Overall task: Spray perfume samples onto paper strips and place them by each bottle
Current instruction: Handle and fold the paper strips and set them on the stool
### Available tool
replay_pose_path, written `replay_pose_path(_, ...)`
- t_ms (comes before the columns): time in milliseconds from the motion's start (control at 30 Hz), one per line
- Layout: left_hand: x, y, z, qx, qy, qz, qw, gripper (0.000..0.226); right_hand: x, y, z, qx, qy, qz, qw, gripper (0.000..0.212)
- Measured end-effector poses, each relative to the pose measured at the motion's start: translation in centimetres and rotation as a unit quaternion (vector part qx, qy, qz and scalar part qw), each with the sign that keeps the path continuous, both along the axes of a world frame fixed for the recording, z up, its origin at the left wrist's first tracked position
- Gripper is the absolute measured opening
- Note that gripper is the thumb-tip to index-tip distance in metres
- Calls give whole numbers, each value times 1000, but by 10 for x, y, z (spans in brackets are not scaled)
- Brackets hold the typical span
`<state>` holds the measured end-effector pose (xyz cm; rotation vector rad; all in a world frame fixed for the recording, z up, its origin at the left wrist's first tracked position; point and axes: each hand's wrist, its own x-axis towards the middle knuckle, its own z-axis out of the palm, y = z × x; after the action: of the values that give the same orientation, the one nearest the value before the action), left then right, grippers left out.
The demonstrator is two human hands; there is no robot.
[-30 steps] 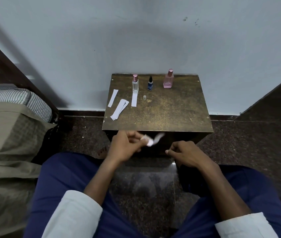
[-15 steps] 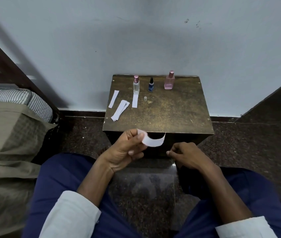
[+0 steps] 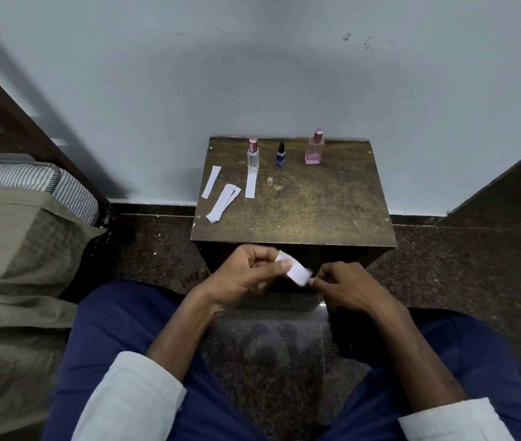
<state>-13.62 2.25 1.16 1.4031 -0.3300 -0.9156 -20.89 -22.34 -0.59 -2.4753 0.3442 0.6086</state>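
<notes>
Three bottles stand along the back of a small brown table [image 3: 316,214]: a clear bottle with a pink cap [image 3: 252,155], a small blue bottle with a black cap [image 3: 280,156] and a pink bottle [image 3: 314,148]. A white strip [image 3: 251,185] lies in front of the clear bottle. A small clear cap [image 3: 270,181] stands near the blue bottle. Below the table's front edge, my left hand [image 3: 246,275] pinches a white paper strip [image 3: 295,271]. My right hand [image 3: 351,286] touches the strip's right end with curled fingertips.
A single strip [image 3: 211,181] and a small stack of strips [image 3: 224,203] lie on the table's left part. A bed with an olive cover [image 3: 14,265] and a dark wooden frame [image 3: 30,128] stands at the left. The wall is right behind the table.
The strip swung from blurred motion to a curved hold, and now hangs lower to the right. My right hand has come up to its free end.
</notes>
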Motion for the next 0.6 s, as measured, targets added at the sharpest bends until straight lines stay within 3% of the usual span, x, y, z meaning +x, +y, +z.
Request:
replay_pose_path(33,-2,-2,11,-112,76,-5,991,16,0,-1,-1,4,-2,-2,1000,30)
replay_pose_path(67,-4,-4,16,-165,118,-2,979,14,0,-1,-2,8,-2,-2,1000,30)
replay_pose_path(100,-3,-5,16,-161,107,-2,981,11,0,-1,-3,11,-1,-1,1000,30)
replay_pose_path(133,2,-3,7,-59,28,14,998,7,0,-2,-3,11,1,0,1000,31)
replay_pose_path(167,5,-1,-1,133,-116,28,984,8,0,-2,-4,9,-1,0,1000,32)
replay_pose_path(200,6,3,-11,308,-234,7,922,12,0,-2,-5,5,-2,0,1000,32)
replay_pose_path(233,6,5,-17,399,-287,-1,871,16,0,-2,-6,0,-4,2,1000,32)
replay_pose_path(267,4,6,-20,395,-276,7,876,17,0,-2,-6,-4,-4,6,1000,31)
replay_pose_path(333,3,3,-19,280,-181,31,942,14,0,-1,-8,-6,-15,5,1000,29)
replay_pose_path(367,3,1,-16,247,-167,38,954,12,1,-1,-10,-4,-29,0,1000,28)
replay_pose_path(500,3,-4,-12,231,-184,31,955,10,6,3,-4,87,-105,-73,988,29)
replay_pose_path(600,2,-5,-9,201,-169,27,965,10,8,12,9,235,-73,-123,961,48)
